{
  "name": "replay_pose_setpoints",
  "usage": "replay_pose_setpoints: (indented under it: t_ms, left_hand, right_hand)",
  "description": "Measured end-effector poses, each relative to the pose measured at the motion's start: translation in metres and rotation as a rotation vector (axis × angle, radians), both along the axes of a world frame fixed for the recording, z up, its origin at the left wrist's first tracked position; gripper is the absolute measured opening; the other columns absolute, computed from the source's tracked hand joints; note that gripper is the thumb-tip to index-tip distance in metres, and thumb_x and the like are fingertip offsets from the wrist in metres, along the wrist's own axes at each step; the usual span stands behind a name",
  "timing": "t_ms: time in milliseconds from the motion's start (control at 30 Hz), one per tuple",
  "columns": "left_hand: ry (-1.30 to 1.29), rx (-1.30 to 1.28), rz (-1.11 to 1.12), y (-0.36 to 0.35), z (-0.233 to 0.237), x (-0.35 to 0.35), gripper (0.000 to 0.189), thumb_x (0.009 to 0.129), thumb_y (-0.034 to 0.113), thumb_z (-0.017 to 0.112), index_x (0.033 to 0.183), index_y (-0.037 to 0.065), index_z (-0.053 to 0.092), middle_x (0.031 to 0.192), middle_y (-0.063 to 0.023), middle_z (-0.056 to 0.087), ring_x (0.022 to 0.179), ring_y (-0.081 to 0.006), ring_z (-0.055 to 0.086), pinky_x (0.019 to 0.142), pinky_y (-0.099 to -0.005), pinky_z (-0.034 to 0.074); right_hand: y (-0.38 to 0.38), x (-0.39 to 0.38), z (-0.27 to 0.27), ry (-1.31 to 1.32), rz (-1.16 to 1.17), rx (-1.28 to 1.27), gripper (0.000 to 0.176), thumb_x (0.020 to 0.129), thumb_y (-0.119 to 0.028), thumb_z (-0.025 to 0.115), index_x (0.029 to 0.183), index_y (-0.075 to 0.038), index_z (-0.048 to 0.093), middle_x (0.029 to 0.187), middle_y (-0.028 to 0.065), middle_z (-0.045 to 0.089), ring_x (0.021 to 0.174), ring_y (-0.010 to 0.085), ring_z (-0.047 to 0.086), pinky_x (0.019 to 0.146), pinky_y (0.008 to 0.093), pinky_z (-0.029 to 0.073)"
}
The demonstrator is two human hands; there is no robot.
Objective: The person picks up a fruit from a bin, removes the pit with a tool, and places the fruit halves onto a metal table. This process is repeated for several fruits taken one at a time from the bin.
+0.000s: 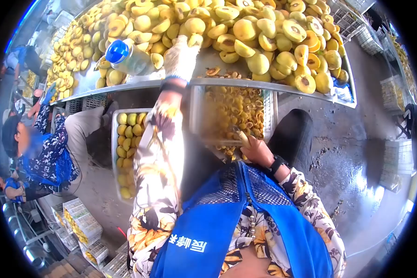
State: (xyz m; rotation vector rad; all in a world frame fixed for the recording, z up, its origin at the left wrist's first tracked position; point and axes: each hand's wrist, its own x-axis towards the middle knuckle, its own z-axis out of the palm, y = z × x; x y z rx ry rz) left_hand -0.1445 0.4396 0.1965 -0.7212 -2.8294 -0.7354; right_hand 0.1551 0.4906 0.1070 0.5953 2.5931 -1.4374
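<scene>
My left hand (181,58), in a whitish knit glove, reaches over the metal table's near edge into the fruit pile. Its fingers close on a yellow peach (194,26) at their tips. Down near my lap, my right hand (258,152) is bare and wrapped round a short tool with a pale handle (241,137); its working end is hard to make out. Whole and halved yellow peaches (294,31) heap across the table, several halves showing brown hollows. Below the edge, a crate (270,111) holds brownish-yellow pits and scraps.
A clear jar with a blue lid (117,52) lies by the table edge (139,85). Left of my legs stands a white crate (116,153) of yellow peaches. A co-worker (46,148) sits at the left. Stacked crates (397,162) stand at the right on wet floor.
</scene>
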Motion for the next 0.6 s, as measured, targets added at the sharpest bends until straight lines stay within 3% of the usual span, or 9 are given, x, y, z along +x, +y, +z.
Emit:
replay_pose_setpoints:
  t_ms: [100, 167, 233, 333, 400, 467, 567, 600]
  left_hand:
    - [-0.098, -0.175, -0.003, 0.036, -0.046, -0.037, 0.043, 0.080, 0.043, 0.054, 0.105, 0.007, 0.052, 0.105, -0.0197, 0.058, 0.095, -0.0362, 0.057, 0.080, -0.0445, 0.046]
    - [-0.215, -0.095, 0.131, 0.047, -0.056, -0.054, 0.053, 0.072, 0.044, 0.062, 0.106, 0.005, 0.052, 0.107, -0.0211, 0.057, 0.099, -0.0363, 0.055, 0.083, -0.0454, 0.044]
    - [-0.161, -0.103, 0.142, 0.048, -0.055, -0.057, 0.053, 0.067, 0.044, 0.065, 0.102, 0.005, 0.056, 0.099, -0.0200, 0.060, 0.096, -0.0343, 0.057, 0.081, -0.0432, 0.045]
    - [-0.134, -0.102, 0.077, 0.032, -0.032, -0.039, 0.051, 0.063, 0.046, 0.067, 0.093, 0.005, 0.062, 0.089, -0.0198, 0.063, 0.090, -0.0328, 0.059, 0.078, -0.0407, 0.047]
    - [-0.044, -0.049, 0.011, 0.019, -0.018, -0.010, 0.047, 0.063, 0.040, 0.071, 0.092, 0.005, 0.061, 0.087, -0.0189, 0.063, 0.086, -0.0324, 0.060, 0.074, -0.0386, 0.048]
    - [0.068, -0.012, -0.114, -0.001, -0.009, 0.036, 0.040, 0.064, 0.031, 0.073, 0.091, 0.005, 0.061, 0.086, -0.0172, 0.062, 0.084, -0.0314, 0.060, 0.072, -0.0372, 0.049]
    - [0.283, 0.129, -0.287, -0.026, -0.001, 0.109, 0.036, 0.064, 0.018, 0.073, 0.095, 0.007, 0.058, 0.091, -0.0141, 0.061, 0.086, -0.0310, 0.059, 0.074, -0.0365, 0.048]
    - [0.331, 0.090, -0.345, -0.036, -0.004, 0.129, 0.038, 0.064, 0.014, 0.072, 0.099, 0.008, 0.057, 0.100, -0.0132, 0.058, 0.093, -0.0307, 0.056, 0.080, -0.0371, 0.047]
  right_hand:
    - [0.008, 0.009, -0.003, 0.051, -0.004, -0.106, 0.028, 0.072, -0.024, 0.061, 0.081, 0.000, 0.051, 0.070, 0.0247, 0.056, 0.069, 0.0420, 0.056, 0.060, 0.0460, 0.045]
    - [0.009, 0.013, -0.008, 0.093, 0.004, -0.003, 0.028, 0.072, -0.024, 0.061, 0.080, 0.001, 0.050, 0.069, 0.0249, 0.056, 0.068, 0.0423, 0.056, 0.058, 0.0457, 0.045]
    - [0.006, 0.014, -0.011, 0.016, -0.053, 0.081, 0.027, 0.072, -0.023, 0.061, 0.080, 0.001, 0.051, 0.069, 0.0251, 0.056, 0.068, 0.0425, 0.056, 0.058, 0.0453, 0.045]
    - [0.017, 0.012, 0.011, 0.099, -0.078, 0.008, 0.027, 0.073, -0.020, 0.062, 0.087, 0.001, 0.052, 0.070, 0.0248, 0.057, 0.068, 0.0424, 0.056, 0.058, 0.0430, 0.046]
    - [0.023, 0.001, 0.018, 0.360, -0.137, 0.176, 0.032, 0.075, -0.020, 0.062, 0.096, 0.002, 0.051, 0.067, 0.0213, 0.058, 0.061, 0.0336, 0.060, 0.054, 0.0372, 0.048]
    - [0.031, -0.015, 0.013, 0.497, -0.188, 0.183, 0.032, 0.080, -0.022, 0.059, 0.099, 0.002, 0.051, 0.065, 0.0137, 0.060, 0.052, 0.0207, 0.059, 0.048, 0.0305, 0.046]
    - [0.036, -0.042, 0.062, 0.282, -0.328, -0.652, 0.040, 0.087, -0.027, 0.055, 0.114, 0.000, 0.044, 0.065, 0.0026, 0.055, 0.044, 0.0057, 0.045, 0.039, 0.0206, 0.037]
    - [0.035, -0.047, 0.068, 0.337, -0.304, -0.713, 0.036, 0.085, -0.026, 0.057, 0.109, -0.001, 0.048, 0.067, 0.0023, 0.055, 0.053, 0.0066, 0.049, 0.046, 0.0219, 0.040]
